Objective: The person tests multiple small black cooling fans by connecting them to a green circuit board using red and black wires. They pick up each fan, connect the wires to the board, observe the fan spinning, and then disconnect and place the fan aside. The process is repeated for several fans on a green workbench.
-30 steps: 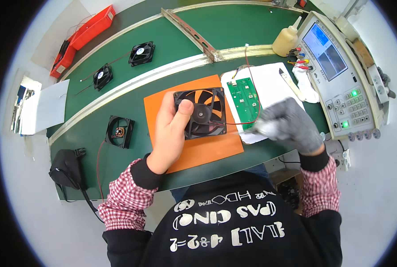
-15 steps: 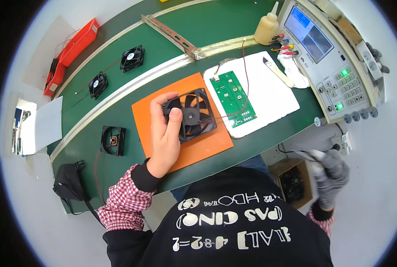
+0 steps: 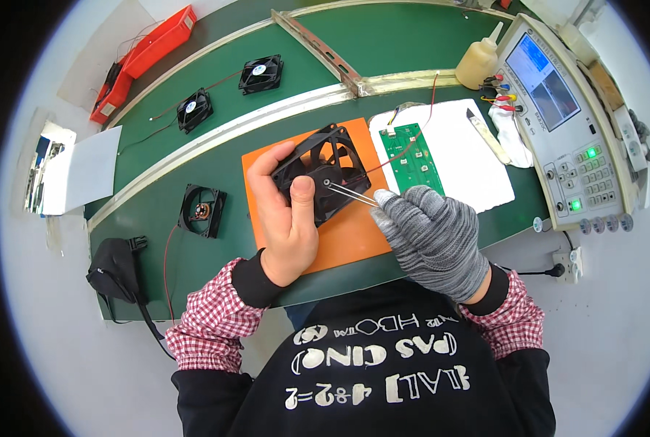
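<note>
You sat at a green worktop with a grey test instrument at its right end. A white pad carried a green circuit board beside an orange mat. Above the mat, your bare left hand was clamped on a tilted black cooling fan. Your gloved right hand pinched metal tweezers, their tips at the fan's hub.
</note>
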Tool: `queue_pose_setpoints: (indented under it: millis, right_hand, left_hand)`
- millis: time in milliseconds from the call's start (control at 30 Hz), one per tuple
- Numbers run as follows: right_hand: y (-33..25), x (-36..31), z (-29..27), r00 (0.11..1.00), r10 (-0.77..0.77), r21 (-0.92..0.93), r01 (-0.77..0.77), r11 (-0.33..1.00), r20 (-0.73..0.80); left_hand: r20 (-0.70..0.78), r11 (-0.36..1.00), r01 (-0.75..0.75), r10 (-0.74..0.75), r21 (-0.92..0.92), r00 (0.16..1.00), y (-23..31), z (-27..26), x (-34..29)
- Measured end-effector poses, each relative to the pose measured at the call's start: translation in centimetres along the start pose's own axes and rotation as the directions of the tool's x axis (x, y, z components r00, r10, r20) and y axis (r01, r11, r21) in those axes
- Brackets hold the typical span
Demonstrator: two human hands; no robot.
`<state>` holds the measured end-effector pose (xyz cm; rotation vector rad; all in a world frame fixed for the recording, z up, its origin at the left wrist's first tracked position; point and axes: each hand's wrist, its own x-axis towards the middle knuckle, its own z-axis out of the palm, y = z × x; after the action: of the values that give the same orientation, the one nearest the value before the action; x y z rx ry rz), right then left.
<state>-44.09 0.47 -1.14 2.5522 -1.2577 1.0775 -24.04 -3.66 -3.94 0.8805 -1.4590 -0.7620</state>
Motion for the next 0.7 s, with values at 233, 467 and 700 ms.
queue_pose_setpoints:
  millis: [233,467,700]
  right_hand:
    - [-0.5,0.1,1.2,0.995,0.029,-0.003,-0.03,1.0,-0.097]
    - [2.5,-3.9,-5.3,0.801,0.514,0.632,-0.576,0.519,0.308]
    - [5.1,-27.6,-16.7,0.566,0.819,0.377,-0.782,0.497,0.096]
  left_hand:
    - [-0.014,0.999,0.011,-0.012,-0.031,1.0,-0.6,0.2,0.0]
    - [0.145,0.87,0.399,-0.372,-0.291,0.917,-0.8,-0.6,0.5]
    - [0.252,0.942,0.336,-0.33,0.021,0.91,-2.4,-1.2,0.6]
